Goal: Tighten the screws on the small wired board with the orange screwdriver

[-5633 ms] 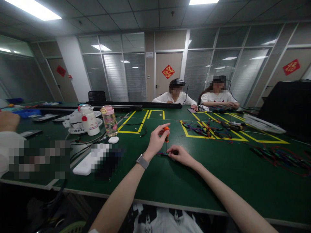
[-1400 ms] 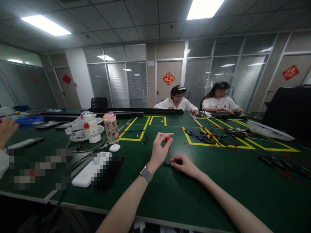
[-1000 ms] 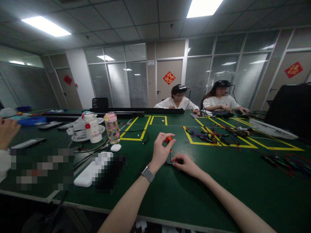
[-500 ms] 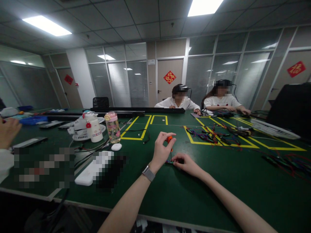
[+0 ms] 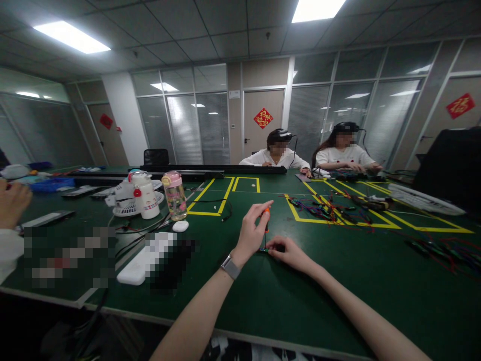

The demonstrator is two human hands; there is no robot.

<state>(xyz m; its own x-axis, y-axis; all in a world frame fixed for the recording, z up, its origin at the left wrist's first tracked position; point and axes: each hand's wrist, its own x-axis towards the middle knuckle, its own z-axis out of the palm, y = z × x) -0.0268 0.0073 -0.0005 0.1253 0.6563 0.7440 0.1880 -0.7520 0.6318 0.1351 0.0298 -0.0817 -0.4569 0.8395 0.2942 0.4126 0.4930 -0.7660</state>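
Note:
My left hand (image 5: 251, 231) is closed round the orange handle of a screwdriver (image 5: 266, 225), which stands upright with its thin shaft pointing down. Under its tip lies a small green circuit board (image 5: 264, 249) on the green table. My right hand (image 5: 287, 252) pinches the right end of that board, its fingertips low against the tabletop. The fingers cover part of the board, so its full outline is hidden. The shaft appears to meet the board, but the exact contact point is too small to make out.
Bundles of wired boards (image 5: 323, 208) lie inside yellow tape to the right, more wires (image 5: 439, 250) nearer. On the left are a pink-lidded bottle (image 5: 175, 195), a white jug (image 5: 146, 198) and a white case (image 5: 181, 226). Two people (image 5: 278, 150) sit opposite; another person's hand (image 5: 15, 200) shows far left.
My left fingers have shifted round the screwdriver handle, with the index finger now stretched over its top. My right hand stays on the board. The co-worker at far right has drawn their hands closer together.

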